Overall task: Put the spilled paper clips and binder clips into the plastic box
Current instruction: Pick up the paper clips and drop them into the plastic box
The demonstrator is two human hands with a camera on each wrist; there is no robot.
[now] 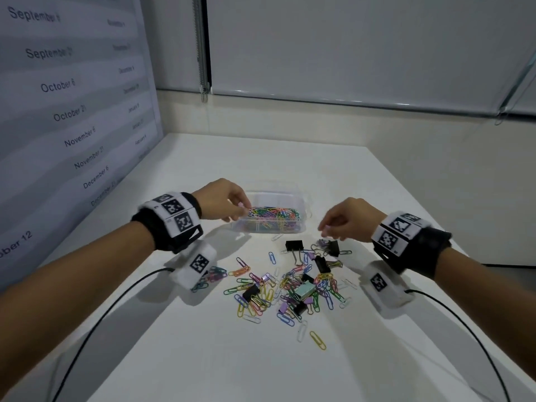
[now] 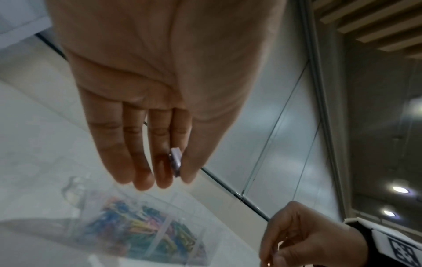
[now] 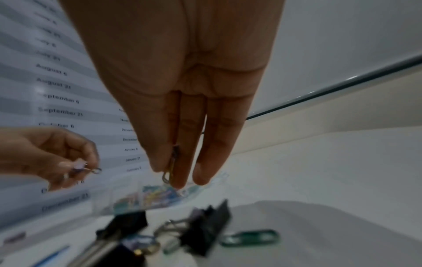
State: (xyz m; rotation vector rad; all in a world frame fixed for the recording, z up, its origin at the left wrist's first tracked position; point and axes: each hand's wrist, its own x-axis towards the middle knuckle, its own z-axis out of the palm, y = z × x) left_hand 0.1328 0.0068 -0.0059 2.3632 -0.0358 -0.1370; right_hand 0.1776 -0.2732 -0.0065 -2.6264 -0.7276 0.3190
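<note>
A: Paper clips [image 1: 285, 288] and binder clips [image 1: 294, 245] are seen scattered over the white table [image 1: 362, 181], at six o'clock from the plastic box [image 1: 277, 208]. A good share of coloured paper clips is already held in the box.

B: How are the hands occupied?

A: A small lilac binder clip [image 2: 175, 164] is pinched by the left hand [image 1: 220, 203] over the nine o'clock end of the box. A thin wire piece [image 3: 170, 173], perhaps a paper clip, is nipped between thumb and fingers of the right hand [image 1: 345, 220], at three o'clock from the box, above the black binder clips. What kind of clip it is cannot be told through the blur.

B: How is this stuff likely to handle?

A: Everything is judged light and stiff. The paper clips are thin, smooth wire lying flat, so they are probably best taken by a fingertip pinch at a rounded end, or gathered several at once where they overlap. Tangling is to be expected in the heap.

B: And the binder clips?

A: These are bulkier and easier. The body can be taken across its sides, or a wire handle can be pinched; the handles swing, so the body is the steadier hold. Nothing here is thought fragile.
</note>
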